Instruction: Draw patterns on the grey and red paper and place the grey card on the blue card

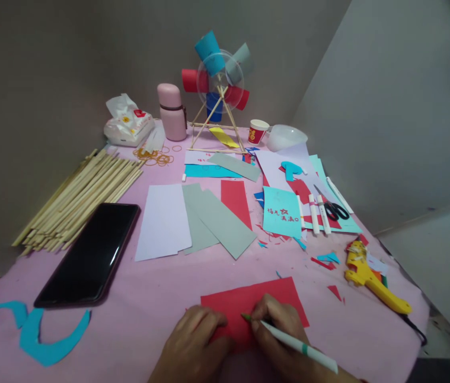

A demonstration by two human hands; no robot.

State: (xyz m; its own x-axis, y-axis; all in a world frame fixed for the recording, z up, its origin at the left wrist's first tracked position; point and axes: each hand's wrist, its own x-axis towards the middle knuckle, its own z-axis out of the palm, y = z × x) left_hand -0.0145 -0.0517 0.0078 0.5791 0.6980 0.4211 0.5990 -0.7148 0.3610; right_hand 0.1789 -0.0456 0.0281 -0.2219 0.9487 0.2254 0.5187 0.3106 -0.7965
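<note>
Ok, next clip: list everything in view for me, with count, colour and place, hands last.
red paper sheet: one, red, near edge, under both hands
pen: one, white with green tip, in right hand, tip on the red sheet
phone: one, black, left of centre
wooden sticks: a pile, pale wood, far left
paper strips: several, white, grey and red, centre
cyan card: one, cyan with red writing, right of centre
scissors: one, black handles, right
glue gun: one, yellow, right edge
cup wheel model: one, red, blue and grey cups, back
flask: one, pink, back
tissue pack: one, white, back left
paper cup: one, red and white, back
cyan offcut: one, cyan, near left
left hand: pressing the sheet
right hand: grip shut on pen
</note>
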